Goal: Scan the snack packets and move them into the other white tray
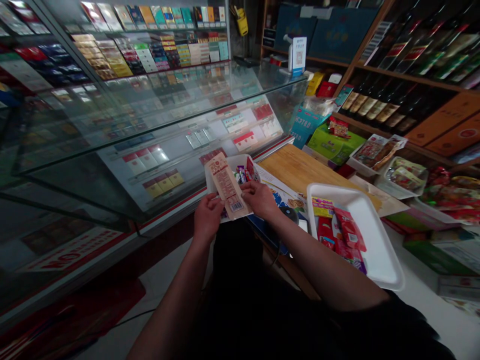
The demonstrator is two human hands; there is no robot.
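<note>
A long pinkish-beige snack packet (225, 182) with a barcode at its lower end is held tilted in front of me. My left hand (208, 216) grips its lower left edge, fingers curled. On the packet's right edge, my right hand (260, 199) pinches with thumb and fingers. Behind and partly under the packet sits a white container (237, 161) with small colourful wrapped snacks (245, 174) in it. To the right of my right forearm, a larger white tray (375, 240) holds a yellow packet (322, 207) and several red packets (349, 229).
A glass display counter (150, 115) with cigarette packs runs along the left and front. A wooden tabletop (296, 167) lies ahead right. Shelves with bottles (375, 105) and snack bins (407, 172) stand at right. A QR code stand (299, 55) is on the counter.
</note>
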